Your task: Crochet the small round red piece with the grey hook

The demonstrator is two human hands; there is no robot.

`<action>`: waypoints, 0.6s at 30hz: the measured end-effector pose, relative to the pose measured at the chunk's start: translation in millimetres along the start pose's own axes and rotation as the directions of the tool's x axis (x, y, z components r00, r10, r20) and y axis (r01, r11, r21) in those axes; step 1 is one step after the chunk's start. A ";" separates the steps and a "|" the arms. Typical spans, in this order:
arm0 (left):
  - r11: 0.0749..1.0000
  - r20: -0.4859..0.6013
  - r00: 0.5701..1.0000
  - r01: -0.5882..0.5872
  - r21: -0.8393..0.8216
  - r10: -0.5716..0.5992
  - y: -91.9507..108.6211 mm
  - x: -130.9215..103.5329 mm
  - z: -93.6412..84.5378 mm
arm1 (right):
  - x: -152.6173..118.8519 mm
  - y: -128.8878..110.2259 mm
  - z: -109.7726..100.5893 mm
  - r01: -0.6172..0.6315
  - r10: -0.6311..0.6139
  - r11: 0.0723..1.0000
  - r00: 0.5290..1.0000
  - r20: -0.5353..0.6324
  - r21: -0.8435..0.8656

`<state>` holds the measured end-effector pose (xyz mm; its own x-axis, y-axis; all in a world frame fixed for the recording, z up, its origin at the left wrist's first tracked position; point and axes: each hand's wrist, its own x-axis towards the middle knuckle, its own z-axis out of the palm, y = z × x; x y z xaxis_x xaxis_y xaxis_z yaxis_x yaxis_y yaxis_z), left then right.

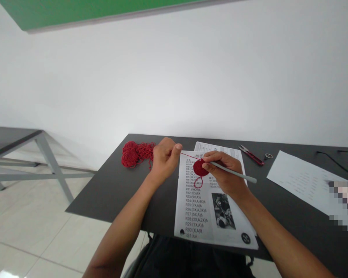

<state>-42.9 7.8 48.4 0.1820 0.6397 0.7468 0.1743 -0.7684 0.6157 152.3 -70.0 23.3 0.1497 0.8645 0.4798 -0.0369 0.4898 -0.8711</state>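
Observation:
My right hand (223,168) is closed around a grey-handled crochet hook (234,173) and pinches the edge of a small round red crochet piece (200,168). A loop of red yarn hangs below the piece. To the left, my left hand (166,156) is closed on a strand of red yarn (190,155), which runs taut across to the piece. Behind the left hand lies a red yarn ball (130,154) with a loose tangle beside it. The hook's tip is hidden by my right fingers.
Under my hands lies a printed pattern sheet (191,212), partly over another paper (214,146). Red-handled thread snips (251,155) and a small ring (268,156) lie at the right. Farther right are a white sheet (298,181) and a black cable (336,164).

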 end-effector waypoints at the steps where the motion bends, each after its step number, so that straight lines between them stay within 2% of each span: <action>1: 0.986 -0.010 0.995 0.098 -0.137 -0.100 0.8 0.8 1.2 | 0.0 0.2 0.0 0.003 -0.003 1.000 1.000 0.006 -0.003; 2: 0.932 0.013 0.979 0.198 -0.302 -0.204 2.3 1.5 2.7 | -0.3 0.4 0.3 0.009 -0.009 1.000 1.000 0.012 -0.004; 3: 0.830 0.085 0.948 0.311 -0.462 -0.308 4.6 2.0 4.2 | -0.8 0.6 0.8 0.019 -0.018 1.000 1.000 0.016 -0.005; 4: 0.699 0.212 0.900 0.431 -0.571 -0.381 7.3 2.3 5.6 | -1.4 0.7 1.4 0.029 -0.029 1.000 0.999 0.016 -0.007; 6: 0.466 0.430 0.809 0.583 -0.665 -0.400 13.2 1.3 8.6 | -2.7 0.8 2.7 0.054 -0.054 0.998 0.999 0.000 -0.010; 8: 0.353 0.512 0.788 0.612 -0.708 -0.341 18.2 -2.6 12.7 | -3.4 0.6 3.5 0.084 -0.084 0.996 0.996 -0.020 -0.015; 10: 0.352 0.555 0.781 0.625 -0.697 -0.286 20.9 -8.8 18.5 | -3.3 -0.1 4.1 0.118 -0.119 0.993 0.992 -0.041 -0.027; 11: 0.396 0.551 0.787 0.616 -0.681 -0.276 21.2 -12.1 21.9 | -3.0 -0.6 4.4 0.134 -0.136 0.990 0.989 -0.050 -0.040; 14: 0.610 0.459 0.846 0.519 -0.598 -0.271 19.4 -19.8 31.8 | -2.8 -3.6 6.2 0.190 -0.202 0.972 0.977 -0.072 -0.141; 16: 0.674 0.395 0.876 0.471 -0.570 -0.278 17.1 -22.3 36.2 | -3.7 -6.0 7.6 0.238 -0.261 0.941 0.963 -0.069 -0.239; 18: 0.685 0.360 0.883 0.462 -0.563 -0.299 15.5 -23.7 38.8 | -5.6 -7.2 8.4 0.288 -0.324 0.900 0.944 -0.058 -0.327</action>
<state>-7.0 -18.6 30.5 0.4573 0.8017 0.3849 -0.3413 -0.2414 0.9084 143.4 -77.4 27.8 0.2110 0.6514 0.7288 0.3327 0.6532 -0.6802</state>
